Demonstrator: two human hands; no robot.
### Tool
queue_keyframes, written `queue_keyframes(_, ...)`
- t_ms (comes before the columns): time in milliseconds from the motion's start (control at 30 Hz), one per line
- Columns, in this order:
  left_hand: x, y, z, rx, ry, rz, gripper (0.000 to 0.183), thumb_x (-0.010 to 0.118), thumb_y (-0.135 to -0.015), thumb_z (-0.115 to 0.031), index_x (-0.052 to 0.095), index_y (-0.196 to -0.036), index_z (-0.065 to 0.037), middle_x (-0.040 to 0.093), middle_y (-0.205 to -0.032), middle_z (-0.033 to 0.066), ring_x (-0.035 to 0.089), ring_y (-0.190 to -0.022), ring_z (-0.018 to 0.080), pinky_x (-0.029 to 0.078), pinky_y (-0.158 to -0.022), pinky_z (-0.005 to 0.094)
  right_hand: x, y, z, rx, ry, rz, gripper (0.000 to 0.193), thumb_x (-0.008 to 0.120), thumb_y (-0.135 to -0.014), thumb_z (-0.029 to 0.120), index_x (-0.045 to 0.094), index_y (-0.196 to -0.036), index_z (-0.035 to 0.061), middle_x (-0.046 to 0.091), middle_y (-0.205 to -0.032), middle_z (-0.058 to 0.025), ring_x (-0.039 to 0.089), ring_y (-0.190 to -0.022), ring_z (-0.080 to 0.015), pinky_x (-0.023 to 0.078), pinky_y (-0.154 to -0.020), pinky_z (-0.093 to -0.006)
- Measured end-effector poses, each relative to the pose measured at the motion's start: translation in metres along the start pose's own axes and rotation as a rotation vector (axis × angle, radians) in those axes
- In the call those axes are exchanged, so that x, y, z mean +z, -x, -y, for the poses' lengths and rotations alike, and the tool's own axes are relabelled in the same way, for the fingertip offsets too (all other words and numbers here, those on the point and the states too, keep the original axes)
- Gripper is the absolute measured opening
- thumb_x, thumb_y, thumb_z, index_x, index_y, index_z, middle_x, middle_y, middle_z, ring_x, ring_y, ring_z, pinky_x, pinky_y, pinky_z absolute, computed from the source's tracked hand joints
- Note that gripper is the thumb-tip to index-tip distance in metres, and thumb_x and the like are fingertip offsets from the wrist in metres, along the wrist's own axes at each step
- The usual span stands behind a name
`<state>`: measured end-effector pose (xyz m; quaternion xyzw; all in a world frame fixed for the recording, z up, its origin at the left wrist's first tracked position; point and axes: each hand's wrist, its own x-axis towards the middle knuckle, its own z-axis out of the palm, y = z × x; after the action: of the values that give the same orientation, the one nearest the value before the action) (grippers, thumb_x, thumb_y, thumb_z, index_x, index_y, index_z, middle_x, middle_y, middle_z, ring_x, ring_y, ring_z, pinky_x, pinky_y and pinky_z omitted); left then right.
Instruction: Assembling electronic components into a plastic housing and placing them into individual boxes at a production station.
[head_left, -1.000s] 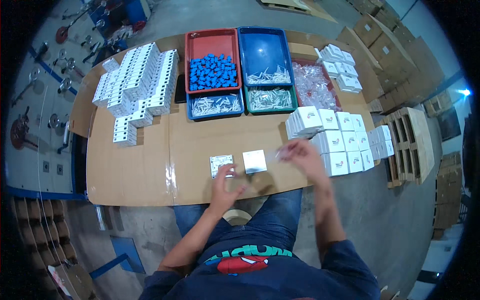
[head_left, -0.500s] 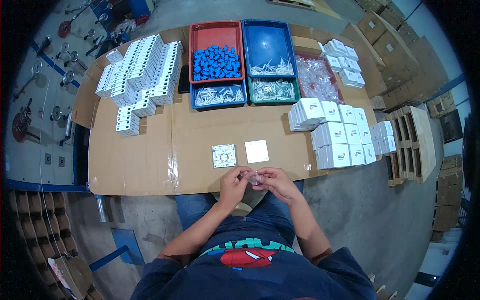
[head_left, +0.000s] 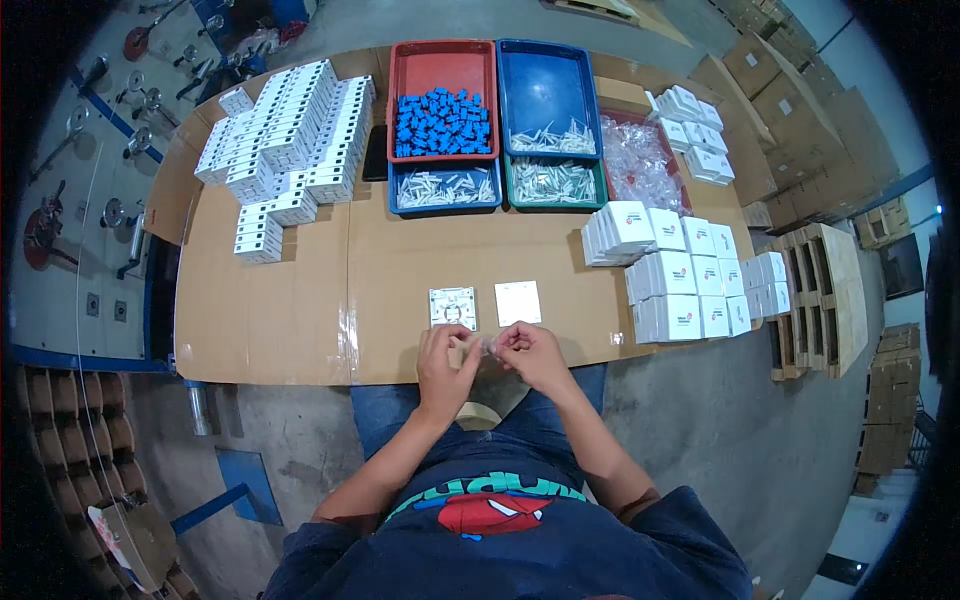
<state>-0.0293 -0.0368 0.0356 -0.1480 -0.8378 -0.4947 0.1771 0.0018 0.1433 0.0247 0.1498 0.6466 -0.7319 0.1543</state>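
Note:
At the near edge of the cardboard-covered table, my left hand (head_left: pixel 445 368) and my right hand (head_left: pixel 533 357) meet with fingers pinched. Between their fingertips is a small piece of clear plastic, seemingly a little bag (head_left: pixel 488 346); its contents cannot be made out. Just beyond my left hand lies a square white plate with a detailed inner frame (head_left: pixel 452 309). To its right, past my right hand, a plain flat white square cover (head_left: pixel 517 303) rests on the cardboard.
A red tray of blue parts (head_left: pixel 442 55) stands beside an upper blue tray (head_left: pixel 545 85). Below are a small blue tray (head_left: pixel 445 210) and a green tray (head_left: pixel 556 208) of pale pieces. Clear bags (head_left: pixel 638 165) lie right. White boxes stand left (head_left: pixel 290 130) and right (head_left: pixel 668 275).
Both hands have shifted slightly left and away from me with the clear plastic between them. My left hand's fingers now point more toward the table's far side.

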Motion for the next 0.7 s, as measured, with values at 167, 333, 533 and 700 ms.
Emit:
queue_keyframes(167,0.008,0.013,0.011,-0.395,0.383,0.385,0.015,0.074,-0.092,-0.013,0.065,-0.094,-0.001,0.066,-0.083,0.0056,0.063,-0.071,0.0129,0.049,-0.065,0.0275,0.009,0.007,0.005,-0.187,0.444,-0.132,0.011,0.071,-0.089,0.003,0.065,-0.097,-0.0027,0.071,-0.086,-0.007,0.068,-0.081,-0.0131,0.057,-0.074,-0.0291)
queue_keyframes(333,0.006,0.011,0.016,-0.584,0.505,0.468,0.012,0.072,-0.095,-0.012,0.066,-0.096,-0.001,0.068,-0.077,0.0031,0.062,-0.068,0.0069,0.047,-0.061,0.0232,0.013,0.011,0.002,-0.181,0.296,-0.044,0.006,0.066,-0.094,-0.001,0.066,-0.1,-0.0019,0.068,-0.087,-0.0027,0.066,-0.086,-0.0093,0.054,-0.075,-0.0246)
queue_keyframes(533,0.006,0.015,0.023,-0.636,0.546,0.489,0.01,0.069,-0.095,-0.011,0.067,-0.097,-0.001,0.069,-0.077,0.0029,0.063,-0.07,0.0065,0.048,-0.061,0.0228,0.005,0.006,-0.001,-0.082,0.253,-0.007,0.008,0.066,-0.095,0.0,0.066,-0.102,-0.0023,0.07,-0.09,-0.0056,0.067,-0.085,-0.0113,0.055,-0.075,-0.0266)
queue_keyframes(700,0.011,0.022,0.03,-0.59,0.491,0.439,0.011,0.07,-0.093,-0.012,0.067,-0.096,-0.002,0.069,-0.076,0.0034,0.063,-0.068,0.0068,0.048,-0.06,0.0239,0.008,0.003,-0.006,-0.12,0.188,-0.03,0.007,0.067,-0.094,0.004,0.065,-0.097,-0.0024,0.071,-0.085,-0.0059,0.067,-0.081,-0.0117,0.055,-0.073,-0.0285)
